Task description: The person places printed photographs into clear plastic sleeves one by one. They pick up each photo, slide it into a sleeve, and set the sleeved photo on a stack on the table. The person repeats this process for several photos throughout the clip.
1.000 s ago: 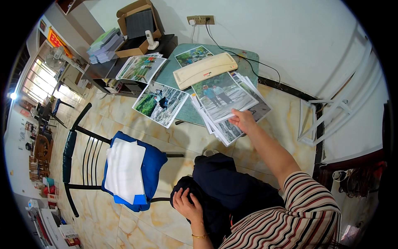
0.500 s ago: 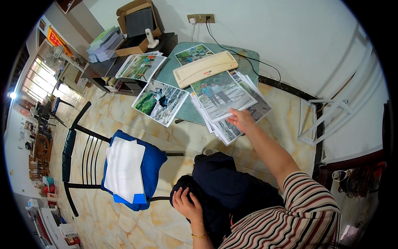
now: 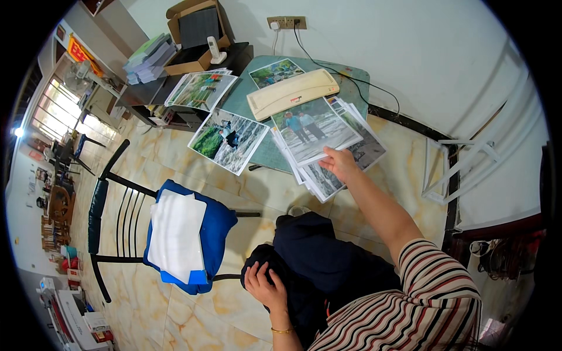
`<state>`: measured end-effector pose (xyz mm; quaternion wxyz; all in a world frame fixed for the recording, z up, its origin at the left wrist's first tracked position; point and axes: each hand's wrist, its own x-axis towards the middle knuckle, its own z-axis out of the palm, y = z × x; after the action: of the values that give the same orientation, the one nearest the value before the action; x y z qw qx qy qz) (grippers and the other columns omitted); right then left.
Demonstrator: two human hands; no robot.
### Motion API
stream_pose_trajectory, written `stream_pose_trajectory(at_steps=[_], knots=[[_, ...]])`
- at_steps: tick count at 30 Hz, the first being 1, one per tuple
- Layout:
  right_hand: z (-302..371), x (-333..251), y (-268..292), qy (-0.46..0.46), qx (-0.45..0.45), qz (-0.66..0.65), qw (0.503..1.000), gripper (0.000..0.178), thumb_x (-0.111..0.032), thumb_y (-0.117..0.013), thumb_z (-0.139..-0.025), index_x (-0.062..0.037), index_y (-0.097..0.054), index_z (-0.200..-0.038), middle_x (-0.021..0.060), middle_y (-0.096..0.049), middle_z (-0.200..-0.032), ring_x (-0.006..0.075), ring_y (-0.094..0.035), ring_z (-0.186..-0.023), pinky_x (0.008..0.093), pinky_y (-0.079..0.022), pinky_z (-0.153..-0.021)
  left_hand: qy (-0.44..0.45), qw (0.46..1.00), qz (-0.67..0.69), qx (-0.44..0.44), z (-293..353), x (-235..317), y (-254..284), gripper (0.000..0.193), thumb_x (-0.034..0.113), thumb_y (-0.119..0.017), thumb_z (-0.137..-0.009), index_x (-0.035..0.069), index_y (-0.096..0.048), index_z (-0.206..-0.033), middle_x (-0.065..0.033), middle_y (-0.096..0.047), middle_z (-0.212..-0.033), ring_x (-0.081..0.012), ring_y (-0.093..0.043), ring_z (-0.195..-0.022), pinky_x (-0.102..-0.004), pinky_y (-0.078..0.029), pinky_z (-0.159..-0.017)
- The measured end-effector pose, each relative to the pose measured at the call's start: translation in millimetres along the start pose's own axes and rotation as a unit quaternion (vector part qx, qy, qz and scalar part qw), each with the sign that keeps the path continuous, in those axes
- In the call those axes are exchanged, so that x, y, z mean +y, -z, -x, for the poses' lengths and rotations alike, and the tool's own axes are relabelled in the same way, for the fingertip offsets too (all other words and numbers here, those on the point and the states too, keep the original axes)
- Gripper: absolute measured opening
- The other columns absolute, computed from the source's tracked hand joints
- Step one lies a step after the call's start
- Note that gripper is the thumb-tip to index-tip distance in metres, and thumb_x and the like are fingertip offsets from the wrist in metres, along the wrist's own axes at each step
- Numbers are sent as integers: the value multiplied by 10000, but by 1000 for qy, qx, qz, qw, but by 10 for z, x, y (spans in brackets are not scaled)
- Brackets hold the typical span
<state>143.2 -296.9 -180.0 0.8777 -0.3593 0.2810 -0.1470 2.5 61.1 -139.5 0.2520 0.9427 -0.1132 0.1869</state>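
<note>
On a small green table stands a cream laminator. A photo print of two people standing by rocky water lies with its far edge at the laminator's near side. My right hand pinches its near edge, thumb on top. Beneath it is a loose stack of prints, overhanging the table's near edge. Another print lies behind the laminator. My left hand rests on my dark-clothed knee, fingers apart, holding nothing.
Left of the laminator, a rocky-stream print overhangs the table, near a pile of prints. A chair holds a blue cushion and white sheets. A black cord trails behind the table. A cordless phone stands beside an open box.
The view has shifted slightly. The held print and my right hand look marginally closer to the laminator. My left hand stays on the knee.
</note>
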Motion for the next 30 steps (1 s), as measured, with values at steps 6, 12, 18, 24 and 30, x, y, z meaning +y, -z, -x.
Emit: stream_pose_trajectory(at_steps=[6,12,18,24,30], knots=[[-49,-10,4,-8,16,7,1000,312,-88,-620,-832,20,-467,-1081,161,-552,-1035,298,-593,-922,418,-536,-770,0,1000,-4,-2,-8,9,7,180,87,-554,-807,50,-603,-977,-123,-565,-1117,-352,-449,-1110,-441,-335,-968],[-117,2,15,-10,5,-31,999,276,-80,-631,-821,42,-472,-1011,166,-549,-971,298,-601,-870,422,-558,-739,-3,1000,-3,0,-11,7,7,183,85,-554,-808,52,-604,-981,-123,-565,-1118,-351,-453,-1107,-441,-336,-967],[-159,-11,53,-16,-3,-26,1000,317,-102,-623,-832,59,-464,-1054,193,-540,-1037,318,-592,-928,435,-538,-794,-1,1000,-6,0,-15,17,7,178,83,-547,-815,47,-604,-980,-122,-569,-1113,-352,-460,-1099,-440,-341,-964],[-52,-82,-15,-24,-14,-8,1000,428,-170,-647,-833,53,-450,-1140,203,-534,-1090,325,-584,-971,422,-527,-816,-3,1000,-2,9,-20,14,0,170,88,-562,-809,56,-620,-965,-108,-574,-1114,-345,-465,-1108,-436,-342,-959],[79,-46,41,-57,-14,31,998,451,-196,-650,-837,76,-444,-1132,207,-540,-1084,327,-580,-987,414,-519,-844,5,1000,-2,8,-15,-5,13,173,87,-568,-805,62,-622,-967,-104,-578,-1108,-339,-465,-1111,-432,-341,-960]])
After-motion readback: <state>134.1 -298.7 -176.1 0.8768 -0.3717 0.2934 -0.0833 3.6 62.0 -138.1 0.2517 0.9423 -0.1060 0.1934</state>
